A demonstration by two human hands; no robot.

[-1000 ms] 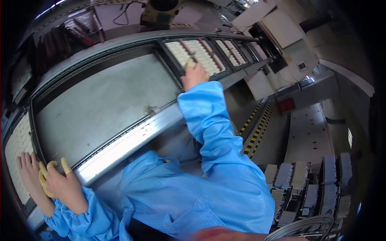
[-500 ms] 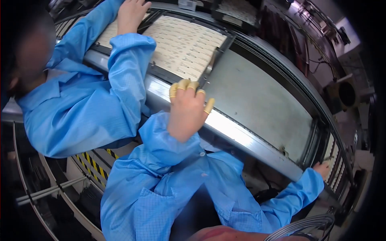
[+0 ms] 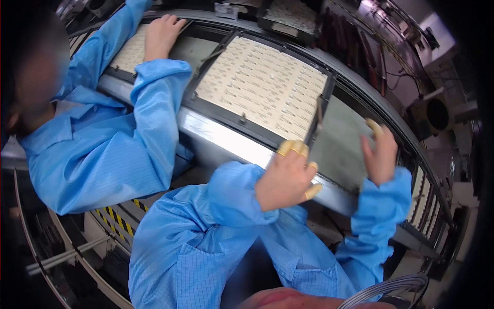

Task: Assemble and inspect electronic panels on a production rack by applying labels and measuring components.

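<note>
A cream sheet of small parts in rows, set in a black frame, lies on the metal conveyor. My left hand, with yellow finger cots, curls its fingers over the frame's near right corner; its thumb stands apart and the fingertips' undersides are hidden. Farther right, my right hand is raised over the grey plate. Its fingers are spread, one wears a yellow cot, and nothing shows in them.
At the left, a co-worker's hand rests by another framed sheet. A shiny rail edges the conveyor. Rows of pale parts stand at the far right. A black box of pale pieces is at the back.
The framed sheet has slid right along the conveyor with my left hand, opening a gap beside the co-worker's sheet. My right hand has come up and left from the far right rows.
</note>
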